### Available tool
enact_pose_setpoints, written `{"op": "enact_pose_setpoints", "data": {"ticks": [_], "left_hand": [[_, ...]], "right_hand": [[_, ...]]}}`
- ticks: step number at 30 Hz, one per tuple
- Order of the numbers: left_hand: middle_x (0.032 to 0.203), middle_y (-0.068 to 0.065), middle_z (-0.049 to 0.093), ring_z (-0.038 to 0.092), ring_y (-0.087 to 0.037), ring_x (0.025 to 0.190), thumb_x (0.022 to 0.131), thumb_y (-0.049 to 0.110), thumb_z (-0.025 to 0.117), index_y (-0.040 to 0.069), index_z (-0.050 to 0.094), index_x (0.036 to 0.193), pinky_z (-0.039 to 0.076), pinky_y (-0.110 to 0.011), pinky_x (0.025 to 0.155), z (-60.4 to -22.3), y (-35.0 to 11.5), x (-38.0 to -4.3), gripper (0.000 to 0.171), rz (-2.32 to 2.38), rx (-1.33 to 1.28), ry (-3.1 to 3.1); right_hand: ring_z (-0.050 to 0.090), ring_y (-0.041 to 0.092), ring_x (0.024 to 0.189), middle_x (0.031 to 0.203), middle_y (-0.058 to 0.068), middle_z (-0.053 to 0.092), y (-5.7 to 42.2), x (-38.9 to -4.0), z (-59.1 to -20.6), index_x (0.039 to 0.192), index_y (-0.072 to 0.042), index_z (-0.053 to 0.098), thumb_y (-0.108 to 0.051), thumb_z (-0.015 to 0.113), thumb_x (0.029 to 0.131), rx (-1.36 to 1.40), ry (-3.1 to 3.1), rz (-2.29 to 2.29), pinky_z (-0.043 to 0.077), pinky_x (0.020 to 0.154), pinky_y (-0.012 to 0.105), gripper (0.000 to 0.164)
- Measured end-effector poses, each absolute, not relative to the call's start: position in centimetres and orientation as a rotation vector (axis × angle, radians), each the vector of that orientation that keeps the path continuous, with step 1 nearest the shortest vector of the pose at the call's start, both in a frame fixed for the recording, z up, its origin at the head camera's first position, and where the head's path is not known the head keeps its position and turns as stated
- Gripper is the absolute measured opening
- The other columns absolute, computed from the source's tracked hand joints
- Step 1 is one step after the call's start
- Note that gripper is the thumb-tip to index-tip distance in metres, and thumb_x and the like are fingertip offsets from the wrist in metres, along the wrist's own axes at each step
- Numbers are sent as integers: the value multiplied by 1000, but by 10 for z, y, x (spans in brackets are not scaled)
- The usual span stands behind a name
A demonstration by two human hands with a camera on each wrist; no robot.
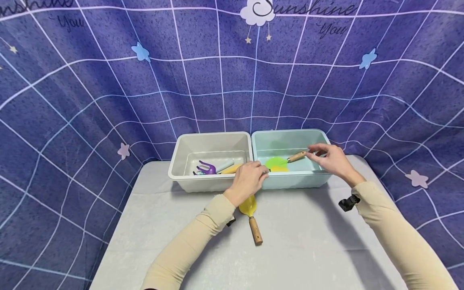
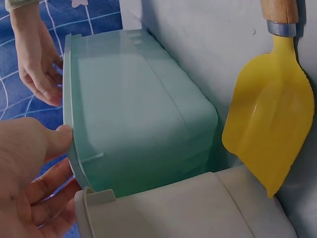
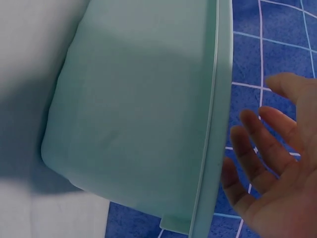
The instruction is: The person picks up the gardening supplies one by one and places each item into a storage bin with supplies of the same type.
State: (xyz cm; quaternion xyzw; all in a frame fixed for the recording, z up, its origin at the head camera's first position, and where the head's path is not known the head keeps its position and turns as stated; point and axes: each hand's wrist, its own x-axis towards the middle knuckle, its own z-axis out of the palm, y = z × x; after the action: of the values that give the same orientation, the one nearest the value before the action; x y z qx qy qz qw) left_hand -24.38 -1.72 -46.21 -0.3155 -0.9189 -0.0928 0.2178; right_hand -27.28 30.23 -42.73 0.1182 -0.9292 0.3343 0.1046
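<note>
My left hand (image 1: 248, 179) reaches over the side-by-side rims of a beige bin (image 1: 212, 184) and a teal bin (image 1: 301, 182). In the left wrist view its thumb overlaps the teal rim; the fingertips are hidden behind the rims, so I cannot tell what they hold. My right hand (image 1: 330, 159) is over the teal bin's right side, fingers loosely bent and apart from the thumb, fingertips right by the wooden handle end of a green tool (image 1: 272, 162). A yellow piece (image 1: 279, 169) lies beside the green tool, close to the left fingers.
A yellow trowel (image 2: 270, 109) with a wooden handle lies on the grey-white table (image 1: 308, 241) before the bins. Inside the beige bin are a purple hand rake (image 1: 207, 168), a pale handle (image 1: 225, 165) and an orange-yellow one (image 1: 231, 169). A blue gridded curtain (image 1: 232, 80) hangs behind.
</note>
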Motion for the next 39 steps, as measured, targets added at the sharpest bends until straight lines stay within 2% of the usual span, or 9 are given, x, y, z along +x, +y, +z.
{"op": "enact_pose_setpoints", "data": {"ticks": [9, 14, 22, 28, 34, 39], "left_hand": [[96, 5, 76, 73, -18, 89, 101, 33, 73, 23, 83, 107, 61, -32, 76, -462, -18, -243, 15, -248, -875, -2538], [96, 5, 75, 73, -18, 89, 101, 32, 73, 23, 83, 107, 61, -33, 75, -461, -17, -243, 14, -263, -871, -2548], [95, 5, 75, 72, -18, 90, 101, 32, 74, 23, 83, 107, 61, -32, 77, -462, -17, -243, 14, -263, -872, -2545], [95, 5, 75, 72, -17, 89, 103, 35, 70, 24, 82, 108, 60, -32, 76, -462, -18, -243, 17, -251, -873, -2563], [95, 5, 74, 72, -17, 90, 104, 36, 69, 24, 82, 109, 60, -32, 76, -462, -18, -243, 18, -249, -872, -2565], [96, 6, 74, 72, -16, 91, 104, 37, 68, 25, 82, 109, 60, -31, 77, -463, -18, -243, 19, -228, -870, -2565]], "right_hand": [[74, 32, 95, 110, 19, 80, 298, -264, -428, 119, -4, 77, -31, 74, 100, 291, -2720, 1003, 49, 68, 15, 33], [73, 31, 94, 110, 19, 80, 294, -257, -432, 118, -4, 77, -31, 72, 101, 252, -2695, 1007, 47, 69, 14, 32], [70, 15, 86, 107, 19, 81, 289, -247, -437, 114, -2, 79, -28, 74, 99, 219, -2630, 1038, 47, 67, 11, 30], [69, 12, 84, 106, 19, 81, 287, -241, -440, 114, -2, 79, -25, 75, 98, 202, -2589, 1046, 46, 67, 9, 28], [63, -5, 78, 105, 17, 81, 287, -238, -444, 114, -2, 79, -24, 76, 97, 186, -2563, 1050, 45, 66, 8, 27], [61, -11, 76, 102, 18, 81, 285, -235, -445, 113, -2, 79, -22, 77, 96, 177, -2519, 1066, 45, 69, 5, 27]]}}
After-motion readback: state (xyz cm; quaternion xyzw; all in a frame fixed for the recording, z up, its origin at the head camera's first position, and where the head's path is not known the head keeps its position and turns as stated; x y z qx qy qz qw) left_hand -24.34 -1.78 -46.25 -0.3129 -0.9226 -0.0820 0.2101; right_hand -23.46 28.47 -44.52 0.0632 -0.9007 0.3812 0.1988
